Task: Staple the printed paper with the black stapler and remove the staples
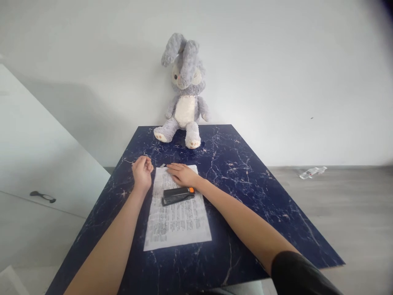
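Here, at centre frame, the right hand lies flat, unclenched, on printed paper above an oblong black stapler (orange-tipped); left of it, the left hand curls, any pinch indiscernible.

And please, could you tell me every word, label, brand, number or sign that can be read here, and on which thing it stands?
There is no text that can be read.
Paper: lines of print, too small and blurred to read.
Stapler: no readable brand or number.
Clear plastic thing on the floor: any marking is too small to read.
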Available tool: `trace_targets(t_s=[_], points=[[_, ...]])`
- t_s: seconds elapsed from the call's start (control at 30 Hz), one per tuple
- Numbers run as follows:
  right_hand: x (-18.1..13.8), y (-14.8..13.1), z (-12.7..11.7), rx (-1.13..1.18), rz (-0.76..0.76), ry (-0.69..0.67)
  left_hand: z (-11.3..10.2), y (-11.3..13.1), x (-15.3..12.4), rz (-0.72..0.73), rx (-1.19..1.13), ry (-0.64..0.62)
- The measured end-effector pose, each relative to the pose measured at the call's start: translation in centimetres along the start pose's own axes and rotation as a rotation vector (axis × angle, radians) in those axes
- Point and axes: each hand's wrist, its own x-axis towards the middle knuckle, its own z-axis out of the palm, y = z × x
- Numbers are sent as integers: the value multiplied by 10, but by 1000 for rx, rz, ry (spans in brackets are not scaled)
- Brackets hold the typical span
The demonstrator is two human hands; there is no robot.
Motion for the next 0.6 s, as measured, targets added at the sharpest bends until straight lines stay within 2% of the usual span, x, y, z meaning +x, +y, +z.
trace_targets(t_s=[0.1,0.17,0.23,0.3,0.37,0.43,0.53,0.57,0.6], points=[[-25,15,-9,-3,23,20,3,-4,-4,-28,101,-115],[-41,24,-16,1,35,19,8,-6,-10,-15,258,-258],[-57,31,-24,8,44,20,16,-7,-18,81,519,-446],[-69,36,-30,19,44,21,27,-8,-29,237,781,-589],[-78,38,-37,38,46,31,40,-10,-42,358,948,-639],[-85,37,-49,85,67,79,51,-15,-54,416,1064,-659],[-96,27,-80,235,165,244,60,-26,-65,418,1185,-701],[-101,22,-92,307,179,261,60,-30,-66,410,1212,-716],[-107,15,-103,386,159,220,60,-34,-67,399,1233,-737]])
